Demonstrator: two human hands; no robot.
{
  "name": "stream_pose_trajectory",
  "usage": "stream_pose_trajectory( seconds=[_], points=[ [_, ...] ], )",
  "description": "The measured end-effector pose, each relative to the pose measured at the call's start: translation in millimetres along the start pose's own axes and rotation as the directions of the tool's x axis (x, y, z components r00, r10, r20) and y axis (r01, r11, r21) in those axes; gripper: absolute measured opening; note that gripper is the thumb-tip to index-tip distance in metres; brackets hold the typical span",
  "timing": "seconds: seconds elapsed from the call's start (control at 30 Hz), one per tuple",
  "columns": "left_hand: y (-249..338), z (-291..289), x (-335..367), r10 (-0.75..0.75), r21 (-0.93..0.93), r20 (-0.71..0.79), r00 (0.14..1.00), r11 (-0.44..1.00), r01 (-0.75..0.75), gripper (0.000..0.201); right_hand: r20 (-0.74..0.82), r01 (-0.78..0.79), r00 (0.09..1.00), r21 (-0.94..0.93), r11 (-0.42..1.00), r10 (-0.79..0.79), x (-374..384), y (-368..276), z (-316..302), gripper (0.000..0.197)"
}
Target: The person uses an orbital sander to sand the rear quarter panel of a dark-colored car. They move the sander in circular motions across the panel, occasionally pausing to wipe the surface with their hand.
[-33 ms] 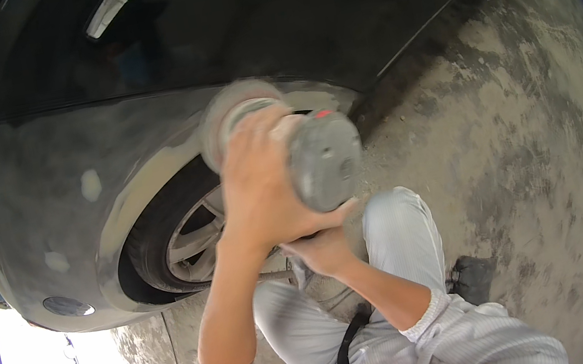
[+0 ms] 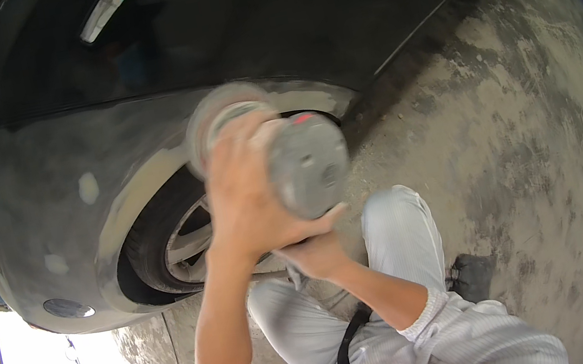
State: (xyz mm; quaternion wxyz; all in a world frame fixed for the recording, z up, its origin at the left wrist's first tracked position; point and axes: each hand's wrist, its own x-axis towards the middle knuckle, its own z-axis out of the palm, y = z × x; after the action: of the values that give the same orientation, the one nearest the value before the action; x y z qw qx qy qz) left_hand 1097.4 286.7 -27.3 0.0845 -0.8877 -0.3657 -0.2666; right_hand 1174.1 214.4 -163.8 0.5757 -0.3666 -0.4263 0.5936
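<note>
A grey power sander (image 2: 310, 167) with a round pad is held over the wheel arch of a dark car. Its pad, blurred by motion, lies against the fender (image 2: 40, 172) along the arch's upper edge. My left hand (image 2: 238, 199) wraps round the sander's body near the pad, thumb stretched under the grey housing. Just below, my right hand (image 2: 312, 256) is closed round the sander's lower part; its fingers are mostly hidden. The fender is dull and sanded, with a pale filler band (image 2: 141, 189) along the arch and small pale spots.
Beneath the arch is the wheel (image 2: 183, 252), close to my forearms. The black car door (image 2: 241, 27) fills the far side. Stained concrete floor (image 2: 503, 144) spreads to the right. My bent knees are below my hands, and a cable (image 2: 173, 351) runs at lower left.
Both hands and the sander have shifted slightly left along the arch. The grip looks the same.
</note>
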Motion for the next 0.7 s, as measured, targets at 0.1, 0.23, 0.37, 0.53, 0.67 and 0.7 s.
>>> stream_pose_trajectory(
  seconds=[0.1,0.23,0.37,0.53,0.67,0.7],
  points=[
    [-7,-27,-10,-0.003,-0.06,-0.103,0.995,0.998,-0.003,0.113,0.059,0.216,0.972,0.142,0.966,-0.226,0,-7,17,0.026],
    [-9,-18,-13,0.016,-0.091,-0.11,0.994,0.996,-0.026,0.109,0.03,0.414,0.91,-0.003,0.91,-0.414,0,18,14,0.029],
    [1,26,-8,0.012,-0.015,0.054,0.998,1.0,-0.011,0.109,-0.042,-0.046,0.998,-0.004,0.999,0.046,0,54,-8,0.019],
    [-3,16,-20,0.003,-0.012,0.024,1.0,1.0,-0.003,0.112,-0.02,0.035,0.999,-0.043,0.998,-0.036,-3,59,-2,0.023],
    [-29,-48,-68,0.004,0.002,-0.187,0.982,1.0,-0.004,0.115,0.198,0.405,0.903,-0.089,0.91,-0.382,-1,28,45,0.045],
    [-37,-64,-84,-0.021,-0.061,-0.269,0.963,0.998,0.005,0.118,0.265,0.334,0.908,0.006,0.943,-0.324,-1,18,58,0.051]
  ],
)
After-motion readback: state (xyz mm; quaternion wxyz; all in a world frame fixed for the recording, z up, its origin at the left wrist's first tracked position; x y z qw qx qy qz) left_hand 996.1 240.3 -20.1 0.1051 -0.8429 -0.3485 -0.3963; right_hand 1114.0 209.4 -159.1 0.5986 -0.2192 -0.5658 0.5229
